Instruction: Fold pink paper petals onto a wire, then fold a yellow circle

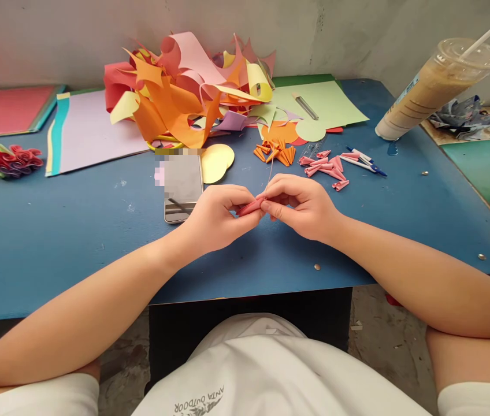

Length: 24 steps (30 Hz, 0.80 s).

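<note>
My left hand (218,215) and my right hand (302,203) meet over the middle of the blue table (54,231). Both pinch a small rolled pink paper piece (250,207) between their fingertips. A thin wire or thread (270,173) rises from the pinch at my right fingers. Just behind my hands lie several rolled pink paper cones (328,166) and several orange ones (276,152).
A phone (183,186) lies left of my hands beside a yellow paper disc (218,162). A heap of cut coloured paper scraps (188,86) fills the back. Paper sheets (89,130), a finished paper flower (6,160), pens (364,160) and an iced drink cup (435,86) with a straw stand around.
</note>
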Available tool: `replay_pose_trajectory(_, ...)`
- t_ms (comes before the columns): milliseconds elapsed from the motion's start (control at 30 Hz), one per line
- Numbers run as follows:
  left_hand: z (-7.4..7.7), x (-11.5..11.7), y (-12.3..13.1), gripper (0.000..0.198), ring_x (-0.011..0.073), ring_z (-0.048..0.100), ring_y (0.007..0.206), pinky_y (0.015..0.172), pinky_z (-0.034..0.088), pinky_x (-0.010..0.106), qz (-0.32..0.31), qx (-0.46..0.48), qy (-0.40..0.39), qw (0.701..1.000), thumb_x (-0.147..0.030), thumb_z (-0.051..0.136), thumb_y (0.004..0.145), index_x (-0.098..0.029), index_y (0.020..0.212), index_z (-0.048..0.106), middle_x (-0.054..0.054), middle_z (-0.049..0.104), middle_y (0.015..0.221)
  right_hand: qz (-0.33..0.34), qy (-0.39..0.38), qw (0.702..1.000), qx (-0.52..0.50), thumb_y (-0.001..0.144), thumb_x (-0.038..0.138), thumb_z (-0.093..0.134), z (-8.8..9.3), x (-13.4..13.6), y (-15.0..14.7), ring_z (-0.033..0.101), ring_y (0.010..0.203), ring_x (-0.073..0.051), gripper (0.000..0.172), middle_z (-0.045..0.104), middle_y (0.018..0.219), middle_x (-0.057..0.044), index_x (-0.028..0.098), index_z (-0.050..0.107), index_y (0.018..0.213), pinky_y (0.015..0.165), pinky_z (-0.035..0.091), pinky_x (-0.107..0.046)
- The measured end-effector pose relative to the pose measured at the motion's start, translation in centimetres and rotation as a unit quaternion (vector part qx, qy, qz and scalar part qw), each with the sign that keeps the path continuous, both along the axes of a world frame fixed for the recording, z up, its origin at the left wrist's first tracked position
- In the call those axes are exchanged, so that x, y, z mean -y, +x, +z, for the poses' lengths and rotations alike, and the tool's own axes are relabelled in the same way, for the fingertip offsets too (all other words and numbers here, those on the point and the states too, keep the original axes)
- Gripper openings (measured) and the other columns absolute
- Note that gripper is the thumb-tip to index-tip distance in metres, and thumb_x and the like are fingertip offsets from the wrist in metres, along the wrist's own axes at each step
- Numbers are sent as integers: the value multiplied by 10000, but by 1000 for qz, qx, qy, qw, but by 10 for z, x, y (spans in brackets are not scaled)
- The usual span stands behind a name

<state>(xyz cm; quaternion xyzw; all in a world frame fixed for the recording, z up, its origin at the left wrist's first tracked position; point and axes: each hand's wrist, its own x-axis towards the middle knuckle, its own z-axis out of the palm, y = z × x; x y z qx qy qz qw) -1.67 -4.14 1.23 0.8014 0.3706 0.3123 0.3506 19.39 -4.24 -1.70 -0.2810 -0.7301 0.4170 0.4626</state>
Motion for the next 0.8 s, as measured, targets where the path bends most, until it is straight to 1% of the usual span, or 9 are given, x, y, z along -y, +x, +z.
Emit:
replay_pose_trajectory(100, 0, 1, 1, 290, 101, 407, 611, 557, 347, 249, 6, -3, 6, 1000, -245, 641, 887, -161, 618, 570, -5, 532, 634, -7, -6, 1000, -14, 947, 254, 768, -1, 0, -1, 636, 710, -124, 60, 656, 867, -29, 196, 776, 935, 595, 552, -260)
replay_pose_trajectory(167, 0, 2, 1, 281, 101, 400, 611, 561, 346, 251, 7, -6, 12, 1000, -231, 629, 880, -162, 616, 563, -8, 525, 631, -11, -14, 1000, -23, 935, 292, 792, -1, 1, -2, 638, 704, -129, 94, 658, 855, -26, 200, 776, 922, 592, 556, -265)
replay_pose_trajectory(267, 1, 3, 2, 278, 102, 379, 620, 566, 340, 252, 13, -18, 14, 1000, -218, 612, 863, -170, 604, 524, -14, 496, 630, -10, -32, 999, -34, 913, 358, 823, -1, 0, -3, 642, 682, -129, 168, 655, 837, -22, 199, 772, 889, 587, 559, -273)
replay_pose_trajectory(333, 2, 4, 3, 293, 101, 350, 624, 562, 325, 250, 23, -29, 6, 999, -214, 604, 852, -178, 593, 471, -22, 449, 624, -12, -49, 998, -36, 889, 422, 844, -1, 0, -3, 641, 664, -129, 237, 652, 826, -19, 198, 766, 873, 581, 558, -276)
replay_pose_trajectory(433, 3, 5, 4, 344, 96, 288, 622, 538, 275, 244, 43, -31, -32, 998, -223, 608, 844, -191, 593, 374, -37, 344, 617, -23, -74, 996, -38, 829, 509, 880, -1, -2, -3, 631, 624, -122, 344, 661, 800, -11, 192, 747, 847, 558, 542, -271)
replay_pose_trajectory(500, 3, 5, 5, 371, 92, 265, 619, 521, 242, 242, 57, -16, -74, 996, -251, 631, 843, -196, 603, 353, -39, 306, 621, -32, -86, 995, -37, 803, 533, 893, -1, -2, -3, 617, 592, -116, 382, 672, 775, -5, 190, 728, 831, 540, 527, -265)
replay_pose_trajectory(600, 2, 4, 4, 349, 92, 271, 610, 507, 219, 245, 67, 4, -130, 989, -310, 665, 843, -188, 615, 430, -37, 310, 624, -30, -106, 993, -34, 806, 529, 891, -1, -3, -2, 606, 570, -109, 383, 684, 766, -3, 190, 714, 835, 532, 515, -260)
replay_pose_trajectory(700, 1, 1, 3, 324, 99, 300, 617, 512, 234, 253, 66, 18, -178, 982, -369, 705, 831, -175, 650, 519, -27, 353, 644, -10, -120, 992, -34, 872, 492, 840, -1, -4, -1, 605, 576, -104, 333, 681, 778, -5, 184, 713, 877, 543, 512, -255)
replay_pose_trajectory(800, 0, -1, 2, 337, 104, 320, 637, 533, 253, 262, 63, 25, -199, 978, -396, 731, 821, -168, 662, 541, -18, 384, 669, -1, -119, 992, -32, 925, 447, 785, -3, -4, 0, 595, 582, -100, 282, 665, 772, -2, 177, 708, 903, 544, 502, -250)
